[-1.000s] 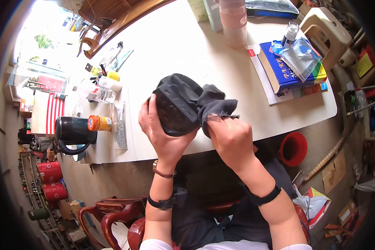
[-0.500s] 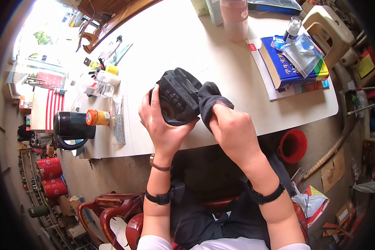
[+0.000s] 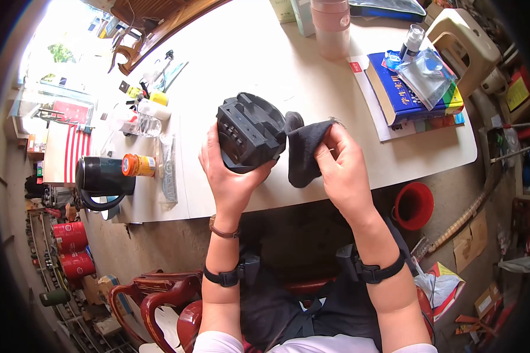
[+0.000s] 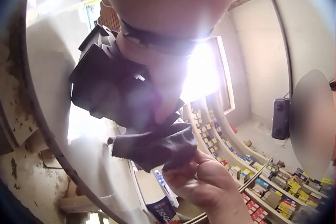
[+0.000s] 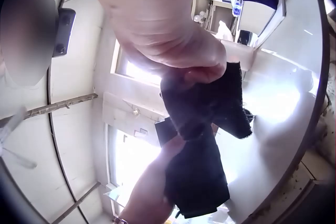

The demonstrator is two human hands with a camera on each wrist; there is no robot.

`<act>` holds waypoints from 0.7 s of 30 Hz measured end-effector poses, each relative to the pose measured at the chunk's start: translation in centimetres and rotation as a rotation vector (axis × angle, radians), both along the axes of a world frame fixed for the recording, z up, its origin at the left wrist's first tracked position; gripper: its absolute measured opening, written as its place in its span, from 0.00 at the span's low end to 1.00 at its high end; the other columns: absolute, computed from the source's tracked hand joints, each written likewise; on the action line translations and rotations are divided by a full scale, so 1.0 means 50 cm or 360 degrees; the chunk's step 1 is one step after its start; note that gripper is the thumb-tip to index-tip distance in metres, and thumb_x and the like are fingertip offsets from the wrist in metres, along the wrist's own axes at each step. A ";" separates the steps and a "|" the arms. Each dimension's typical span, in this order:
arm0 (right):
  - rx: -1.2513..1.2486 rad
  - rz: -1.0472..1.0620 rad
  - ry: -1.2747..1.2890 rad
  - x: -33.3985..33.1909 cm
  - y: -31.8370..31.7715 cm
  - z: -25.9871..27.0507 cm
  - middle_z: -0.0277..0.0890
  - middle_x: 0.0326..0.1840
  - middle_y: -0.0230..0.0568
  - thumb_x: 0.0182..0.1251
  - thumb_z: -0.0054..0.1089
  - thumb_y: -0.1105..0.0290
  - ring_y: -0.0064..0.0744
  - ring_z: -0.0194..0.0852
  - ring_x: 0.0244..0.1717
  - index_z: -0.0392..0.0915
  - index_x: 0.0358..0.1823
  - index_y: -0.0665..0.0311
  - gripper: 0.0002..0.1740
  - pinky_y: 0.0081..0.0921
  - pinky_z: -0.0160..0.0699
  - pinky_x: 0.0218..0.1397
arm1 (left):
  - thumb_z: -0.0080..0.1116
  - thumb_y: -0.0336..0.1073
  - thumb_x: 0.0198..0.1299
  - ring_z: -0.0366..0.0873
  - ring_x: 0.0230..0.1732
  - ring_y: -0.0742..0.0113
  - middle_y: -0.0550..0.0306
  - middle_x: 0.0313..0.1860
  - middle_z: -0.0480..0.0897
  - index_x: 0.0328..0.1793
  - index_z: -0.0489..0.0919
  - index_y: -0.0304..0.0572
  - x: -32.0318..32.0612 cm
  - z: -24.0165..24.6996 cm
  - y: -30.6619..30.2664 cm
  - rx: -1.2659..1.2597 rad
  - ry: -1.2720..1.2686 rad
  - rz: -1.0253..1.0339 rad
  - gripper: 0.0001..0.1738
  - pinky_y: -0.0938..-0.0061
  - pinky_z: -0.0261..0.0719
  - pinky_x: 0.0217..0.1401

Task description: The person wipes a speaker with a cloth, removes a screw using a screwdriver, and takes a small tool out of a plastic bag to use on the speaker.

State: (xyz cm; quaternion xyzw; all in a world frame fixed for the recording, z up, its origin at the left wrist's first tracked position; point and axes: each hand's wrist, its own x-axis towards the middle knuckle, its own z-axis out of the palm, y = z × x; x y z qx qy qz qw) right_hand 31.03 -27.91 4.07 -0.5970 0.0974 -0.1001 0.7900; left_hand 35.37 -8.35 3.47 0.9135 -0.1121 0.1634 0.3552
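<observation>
My left hand point(image 3: 231, 183) grips a black plastic device point(image 3: 250, 132) from below, thumb and fingers spread around its sides. The device is tilted above the table and has a row of small buttons on one face and a rounded upper part. Just right of it, my right hand point(image 3: 346, 170) pinches a black cloth point(image 3: 305, 154) between thumb and fingers. The cloth hangs folded, its left end right beside the device, with frayed threads at its upper edge. In the right wrist view the cloth point(image 5: 202, 100) overlaps the device point(image 5: 197, 174).
On the white table point(image 3: 229, 59) stand a dark kettle point(image 3: 103, 179), an orange-lidded jar point(image 3: 138, 165) and a pink bottle point(image 3: 331, 29). A blue book point(image 3: 409, 88) carries a spray bottle point(image 3: 412, 42) and a plastic bag. A red bucket point(image 3: 414, 206) is below the right edge.
My right hand has drawn the cloth rightward off the device and moved its grip up to the cloth's edge. The left hand has turned the device slightly, showing more of its top.
</observation>
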 end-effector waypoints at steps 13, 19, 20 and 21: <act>-0.1279 -0.0233 -0.0321 -0.007 0.014 0.005 0.77 0.29 0.50 0.62 0.62 0.78 0.52 0.76 0.32 0.79 0.37 0.69 0.04 0.42 0.77 0.38 | 0.87 0.50 0.31 0.63 0.72 0.41 0.38 0.72 0.68 0.80 0.63 0.40 -0.011 -0.014 -0.022 0.0194 -0.0273 0.0075 0.66 0.49 0.55 0.76; -0.1404 -0.0298 -0.0453 -0.014 0.025 0.012 0.74 0.26 0.48 0.60 0.63 0.81 0.51 0.74 0.31 0.77 0.36 0.69 0.05 0.42 0.73 0.34 | 0.86 0.49 0.33 0.59 0.73 0.37 0.37 0.72 0.64 0.80 0.64 0.42 -0.029 -0.012 -0.042 0.0261 -0.0554 0.0160 0.65 0.45 0.54 0.76; -0.1406 -0.0331 -0.0490 -0.014 0.027 0.012 0.74 0.26 0.48 0.59 0.63 0.82 0.51 0.73 0.31 0.77 0.36 0.69 0.05 0.42 0.72 0.34 | 0.86 0.48 0.33 0.59 0.73 0.36 0.36 0.72 0.64 0.80 0.64 0.42 -0.029 -0.010 -0.045 0.0258 -0.0597 0.0178 0.64 0.45 0.54 0.76; -0.1407 -0.0364 -0.0526 -0.015 0.029 0.011 0.74 0.26 0.48 0.59 0.63 0.82 0.51 0.73 0.30 0.77 0.35 0.69 0.05 0.42 0.72 0.34 | 0.86 0.47 0.34 0.59 0.73 0.36 0.36 0.72 0.64 0.79 0.64 0.42 -0.030 -0.008 -0.046 0.0255 -0.0640 0.0196 0.63 0.45 0.55 0.76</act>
